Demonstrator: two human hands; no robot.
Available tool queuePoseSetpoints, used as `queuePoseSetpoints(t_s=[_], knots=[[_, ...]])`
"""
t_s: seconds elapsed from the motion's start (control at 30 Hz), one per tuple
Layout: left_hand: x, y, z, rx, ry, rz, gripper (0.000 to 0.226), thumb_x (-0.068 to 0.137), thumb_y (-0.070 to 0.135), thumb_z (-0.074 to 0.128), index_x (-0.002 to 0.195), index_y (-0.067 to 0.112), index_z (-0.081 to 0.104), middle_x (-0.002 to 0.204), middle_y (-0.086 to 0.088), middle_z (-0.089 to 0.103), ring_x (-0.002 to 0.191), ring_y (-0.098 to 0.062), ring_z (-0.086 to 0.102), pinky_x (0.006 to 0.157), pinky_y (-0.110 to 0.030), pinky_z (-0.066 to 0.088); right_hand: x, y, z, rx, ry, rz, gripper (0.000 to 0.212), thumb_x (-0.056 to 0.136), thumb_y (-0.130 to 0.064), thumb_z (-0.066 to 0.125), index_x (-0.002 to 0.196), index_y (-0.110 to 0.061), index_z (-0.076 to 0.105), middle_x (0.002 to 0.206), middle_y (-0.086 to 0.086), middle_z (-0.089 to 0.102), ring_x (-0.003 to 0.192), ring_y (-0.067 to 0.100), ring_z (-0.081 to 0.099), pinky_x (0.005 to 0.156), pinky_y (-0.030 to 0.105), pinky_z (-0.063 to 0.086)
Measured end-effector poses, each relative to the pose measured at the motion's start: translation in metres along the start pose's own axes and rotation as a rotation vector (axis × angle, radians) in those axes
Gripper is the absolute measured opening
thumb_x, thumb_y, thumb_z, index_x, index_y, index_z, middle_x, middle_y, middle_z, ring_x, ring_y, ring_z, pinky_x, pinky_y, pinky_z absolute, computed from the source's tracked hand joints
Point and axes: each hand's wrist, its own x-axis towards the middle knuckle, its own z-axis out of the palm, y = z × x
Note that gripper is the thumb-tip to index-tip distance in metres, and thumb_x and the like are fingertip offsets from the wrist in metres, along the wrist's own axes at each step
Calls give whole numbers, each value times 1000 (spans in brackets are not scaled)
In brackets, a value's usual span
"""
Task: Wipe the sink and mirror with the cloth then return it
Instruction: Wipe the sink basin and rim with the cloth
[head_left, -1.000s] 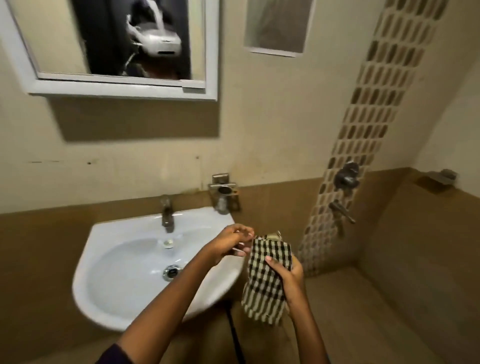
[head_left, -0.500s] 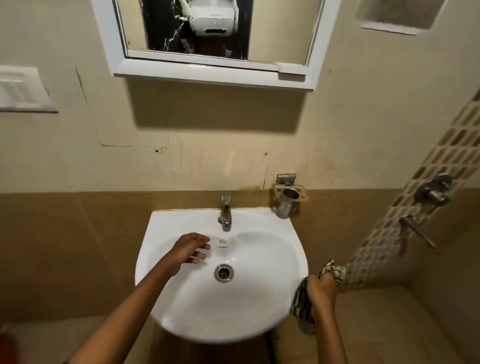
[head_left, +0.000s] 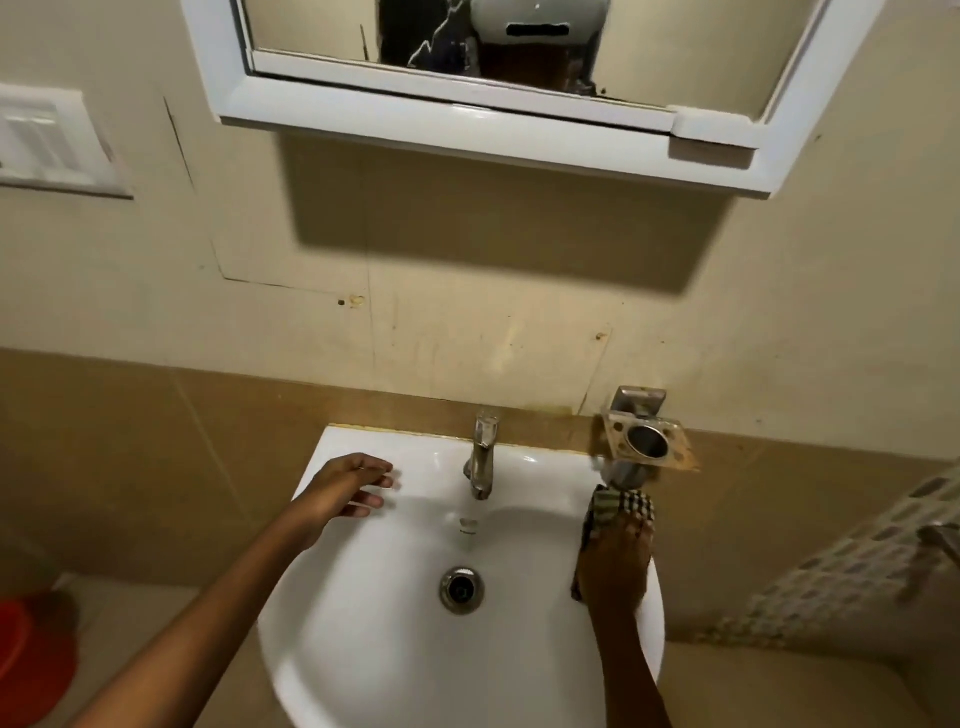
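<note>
A white wall-hung sink (head_left: 363, 649) fills the lower middle, with a metal tap (head_left: 482, 457) at its back and a drain (head_left: 461, 588) in the bowl. My right hand (head_left: 615, 564) presses a black-and-cream checked cloth (head_left: 623, 506) flat on the sink's right rim, just below the metal holder. My left hand (head_left: 345, 491) rests with fingers spread on the sink's back left ledge and holds nothing. The white-framed mirror (head_left: 322, 31) hangs on the wall above; only its lower part shows.
A metal tumbler holder (head_left: 647, 441) juts from the wall right of the tap. A white switch plate (head_left: 47, 143) is at the left wall. A red bucket (head_left: 31, 644) stands on the floor at lower left. Shower fittings (head_left: 940, 538) sit at the right edge.
My right hand has carried the cloth from beside the sink's right edge up onto its right rim. My left hand has shifted from over the bowl to the back left ledge.
</note>
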Motion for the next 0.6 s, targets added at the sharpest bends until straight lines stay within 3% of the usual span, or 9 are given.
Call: queuePoseSetpoints(t_s=[0.1, 0.2, 0.37, 0.5, 0.6], knots=[[8, -9, -9, -20, 37, -33, 20, 95, 19, 49, 107, 11, 62, 102, -6, 69, 69, -18, 62, 65, -27, 46, 10, 2, 12, -61, -54, 17, 55, 86, -11, 58, 133, 12, 40, 135, 37, 45, 127, 52, 42, 109, 62, 29], [13, -18, -21, -35, 76, -60, 18, 95, 19, 49, 104, 13, 63, 100, -5, 69, 67, -17, 62, 63, -26, 46, 32, -11, 28, -16, -12, 5, 47, 88, -15, 57, 127, 10, 48, 128, 36, 52, 121, 51, 46, 107, 61, 34], [18, -32, -41, -62, 123, -84, 14, 94, 19, 51, 96, 19, 65, 95, -2, 70, 67, -17, 63, 58, -24, 46, 42, -76, 58, 98, -58, -50, 40, 88, -10, 59, 122, 11, 52, 125, 34, 55, 123, 48, 47, 110, 57, 32], [20, -40, -47, -70, 136, -102, 14, 93, 18, 51, 96, 19, 65, 93, -1, 70, 67, -17, 63, 58, -23, 46, 5, -106, 77, 345, -68, -291, 33, 76, 5, 58, 108, 1, 64, 109, 26, 67, 109, 45, 59, 97, 44, 45], [22, -37, -40, -68, 116, -102, 16, 94, 17, 50, 91, 21, 65, 89, 1, 70, 63, -15, 63, 55, -22, 45, 4, -108, 79, 364, -187, -413, 48, 75, 6, 62, 122, 12, 55, 123, 30, 60, 119, 47, 54, 103, 56, 43]])
